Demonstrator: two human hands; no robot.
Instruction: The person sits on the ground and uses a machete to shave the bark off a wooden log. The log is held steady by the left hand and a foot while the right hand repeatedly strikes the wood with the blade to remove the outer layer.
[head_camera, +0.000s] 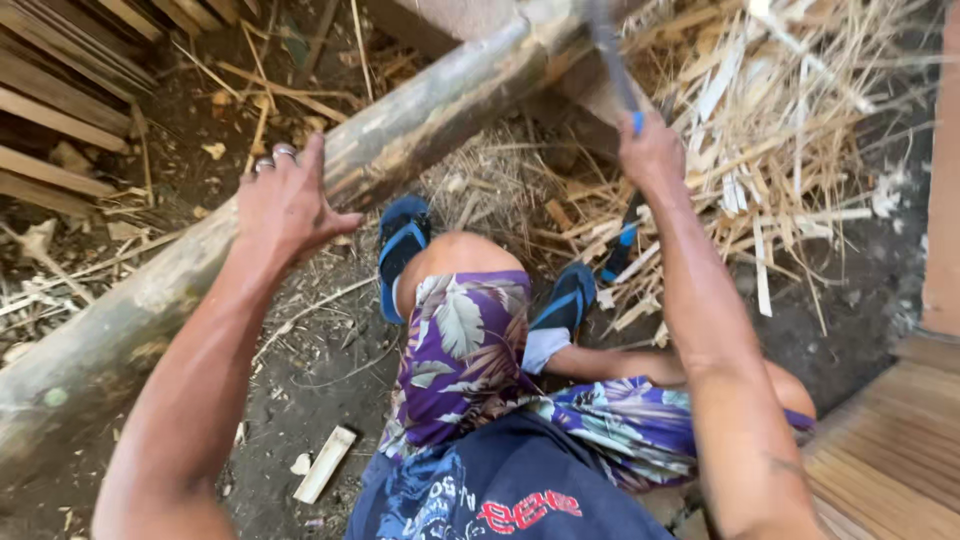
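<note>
Dark packed earth strewn with pale bamboo strips (770, 130) and chips lies under a seated person in blue sandals, with stacked slats (55, 110) at upper left. Across it slants a thick bamboo pole (400, 140); the left hand (285, 200), ringed, presses flat and open on its upper side, while the right hand (650, 150) is closed round the blue-ended handle of a blade (610, 50) raised near the pole's far end. Working well here probably means keeping the pole pinned steady and the bracing fingers well clear of the blade's line.
</note>
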